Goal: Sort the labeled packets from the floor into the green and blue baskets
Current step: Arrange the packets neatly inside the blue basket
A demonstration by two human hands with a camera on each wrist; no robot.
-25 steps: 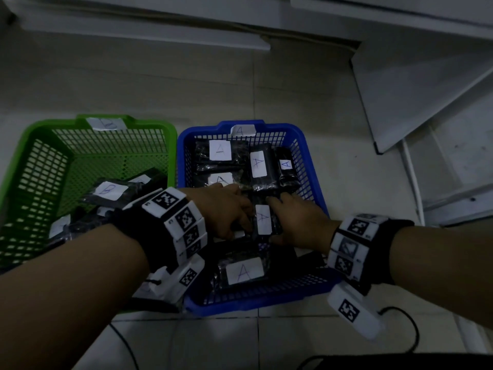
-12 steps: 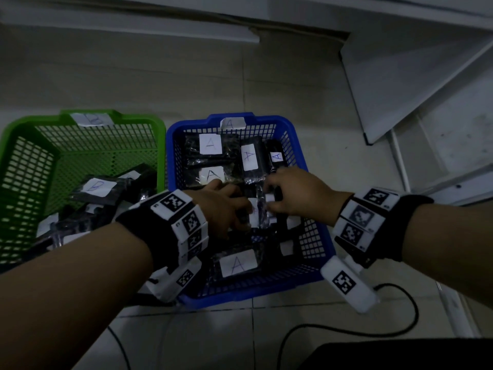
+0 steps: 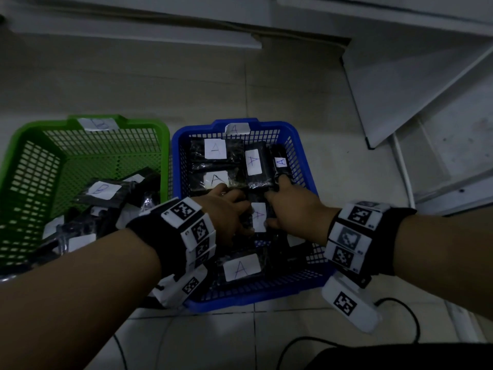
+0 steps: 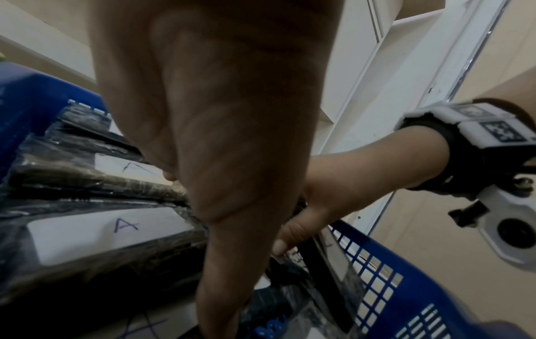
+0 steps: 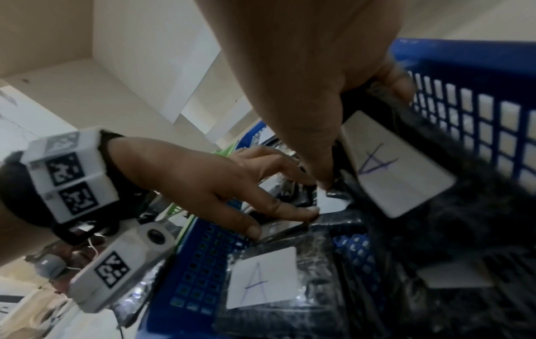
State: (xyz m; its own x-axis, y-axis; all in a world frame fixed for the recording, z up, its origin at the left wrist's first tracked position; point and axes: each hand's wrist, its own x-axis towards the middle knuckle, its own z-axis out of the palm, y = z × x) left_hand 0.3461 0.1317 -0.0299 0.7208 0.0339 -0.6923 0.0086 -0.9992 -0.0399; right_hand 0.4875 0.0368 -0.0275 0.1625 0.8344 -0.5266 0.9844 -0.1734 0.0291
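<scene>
The blue basket (image 3: pixel 253 300), tagged A, holds several black packets with white A labels, such as one at the near end (image 3: pixel 241 267). Both hands are inside it. My right hand (image 3: pixel 293 206) grips an A packet (image 3: pixel 258 216), thumb on one side and fingers curled round the far end (image 5: pixel 400 165). My left hand (image 3: pixel 226 209) lies beside it, its fairly straight fingers (image 5: pixel 290 211) touching packet edges. On the left, the green basket (image 3: pixel 144 124), tagged B, contains B packets (image 3: pixel 102 189).
The baskets sit side by side on a tiled floor. A white panel (image 3: pixel 400 89) leans at the right. A black cable (image 3: pixel 410 316) loops on the floor near my right wrist. A wall base (image 3: pixel 133 38) runs along the back.
My right hand has shifted toward the far side of the blue basket, still with the A packet between the hands. The left hand has stayed beside it.
</scene>
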